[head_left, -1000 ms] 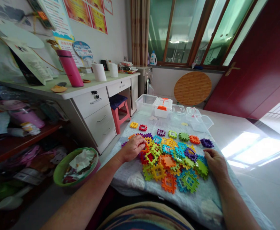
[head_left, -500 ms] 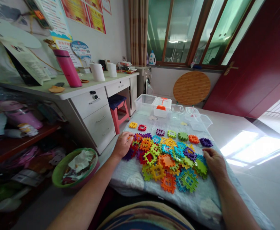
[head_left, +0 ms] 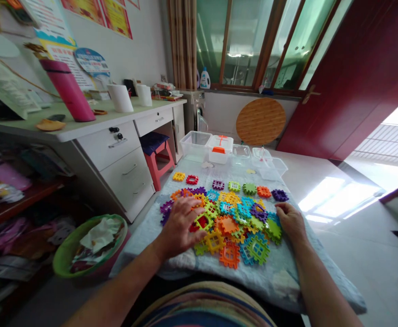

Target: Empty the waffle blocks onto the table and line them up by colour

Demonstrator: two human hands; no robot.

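A heap of colourful square plastic tiles [head_left: 233, 218] with toothed edges lies on a pale blue cloth [head_left: 281, 277] in front of me. My left hand [head_left: 180, 222] lies flat on the heap's left side, fingers spread over red, orange and purple tiles. My right hand [head_left: 289, 220] rests at the heap's right edge, fingers curled against a green tile [head_left: 274, 230]. A row of single tiles [head_left: 231, 186] in yellow, red, purple, green and orange sits beyond the heap.
Clear plastic boxes [head_left: 195, 144] and a white box with an orange handle [head_left: 221, 149] stand at the cloth's far end. A white desk with drawers [head_left: 117, 154] and a red stool [head_left: 154, 156] are at left. A green basin [head_left: 90, 245] of rubbish sits on the floor.
My left hand has slid back from the heap's far left corner and opened flat on the tiles nearer me. The view has shifted right. My right hand has stayed put.
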